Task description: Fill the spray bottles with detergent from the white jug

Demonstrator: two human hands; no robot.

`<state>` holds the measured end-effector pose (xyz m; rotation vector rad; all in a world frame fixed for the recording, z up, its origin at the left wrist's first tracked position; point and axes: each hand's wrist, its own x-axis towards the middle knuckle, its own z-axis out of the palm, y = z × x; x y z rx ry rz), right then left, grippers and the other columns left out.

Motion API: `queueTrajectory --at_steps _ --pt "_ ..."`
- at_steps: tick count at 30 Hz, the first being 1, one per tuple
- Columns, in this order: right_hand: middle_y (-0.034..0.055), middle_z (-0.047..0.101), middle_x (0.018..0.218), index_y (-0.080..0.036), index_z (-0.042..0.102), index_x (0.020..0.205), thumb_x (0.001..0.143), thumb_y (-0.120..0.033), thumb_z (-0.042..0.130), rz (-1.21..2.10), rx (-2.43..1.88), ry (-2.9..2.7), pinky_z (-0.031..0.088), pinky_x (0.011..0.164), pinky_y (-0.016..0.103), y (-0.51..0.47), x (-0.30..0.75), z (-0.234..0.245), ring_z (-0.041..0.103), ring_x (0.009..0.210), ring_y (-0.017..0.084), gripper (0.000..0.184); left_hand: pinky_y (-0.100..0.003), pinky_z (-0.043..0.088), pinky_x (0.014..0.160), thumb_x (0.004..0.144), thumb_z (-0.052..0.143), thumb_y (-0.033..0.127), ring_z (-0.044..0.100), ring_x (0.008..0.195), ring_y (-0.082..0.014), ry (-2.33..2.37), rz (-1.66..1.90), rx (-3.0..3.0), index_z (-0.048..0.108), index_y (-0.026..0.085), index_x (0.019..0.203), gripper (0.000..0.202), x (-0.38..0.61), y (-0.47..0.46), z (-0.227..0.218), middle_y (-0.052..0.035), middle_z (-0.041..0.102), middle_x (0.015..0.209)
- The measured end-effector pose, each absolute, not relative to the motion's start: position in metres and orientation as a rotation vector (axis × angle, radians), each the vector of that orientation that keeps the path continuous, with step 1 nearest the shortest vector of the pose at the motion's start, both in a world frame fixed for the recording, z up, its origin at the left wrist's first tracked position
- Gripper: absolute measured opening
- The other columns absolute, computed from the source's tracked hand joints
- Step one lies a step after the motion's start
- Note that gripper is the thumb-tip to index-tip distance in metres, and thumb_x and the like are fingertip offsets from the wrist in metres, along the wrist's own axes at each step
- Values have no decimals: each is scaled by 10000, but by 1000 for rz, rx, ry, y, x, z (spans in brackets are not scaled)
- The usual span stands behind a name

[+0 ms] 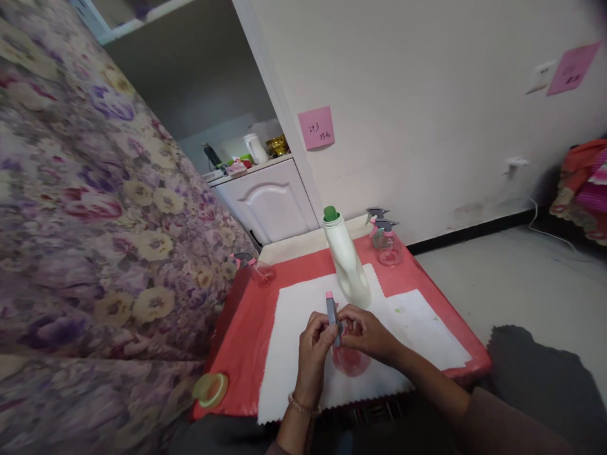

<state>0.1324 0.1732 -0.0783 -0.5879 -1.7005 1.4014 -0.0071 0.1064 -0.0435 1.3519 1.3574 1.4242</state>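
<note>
Both hands are on a small spray bottle (351, 363) with a clear pinkish body and a grey trigger head (331, 308) tipped in pink. My left hand (317, 341) is closed around the trigger head from the left. From the right, my right hand (367, 332) pinches at the bottle's neck; its fingertips partly hide the collar. The bottle stands over a white cloth (289, 354). Just behind it rises a tall white jug-like bottle (348, 265), uncapped, with a green piece (331, 213) at its mouth.
Spray bottles stand at the table's back right (389, 249) and back left (263, 273). A yellowish round lid (211, 390) lies at the front left of the red tablecloth (241, 341). A second white cloth (427, 322) is on the right. A floral curtain (118, 253) borders the left.
</note>
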Motion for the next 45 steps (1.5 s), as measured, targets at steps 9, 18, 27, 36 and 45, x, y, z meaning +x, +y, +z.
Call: queueTrajectory --at_steps 9,18,27,36,45 --pt "-61 454 694 -209 560 747 673 -286 772 1322 -662 -1601 329 580 247 169 125 -86 391 629 118 237 -288 417 758 870 607 383 508 822 -193 1406 1420 1373 594 191 800 204 -6 107 -53 -13 525 822" --pt "-64 453 695 -194 593 779 681 -301 780 1354 -632 -1639 325 571 236 171 128 -84 398 620 108 237 -279 440 739 841 628 398 519 796 -181 1424 1452 1358 614 182 796 221 -6 108 -55 -8 546 812" --pt "5 610 986 -215 665 1038 607 -262 820 1402 -714 -1756 408 664 259 177 142 -85 505 782 152 461 -327 437 917 932 511 355 560 987 -216 1424 1405 1476 669 192 1017 242 -12 101 -61 -54 617 1024" --pt "57 598 1119 -212 604 1209 477 -240 876 1353 -771 -1962 481 871 392 180 155 -117 579 1017 265 781 -417 422 1041 851 618 426 547 1205 -299 1419 1261 1440 613 200 1228 440 -25 89 -89 -98 625 1261" --pt "115 554 1214 -192 504 1336 465 -243 896 1192 -844 -2035 439 988 461 169 147 -134 526 1122 319 956 -455 423 1076 729 767 302 543 1255 -321 1429 1167 1387 507 210 1344 674 -34 95 -112 -114 578 1380"
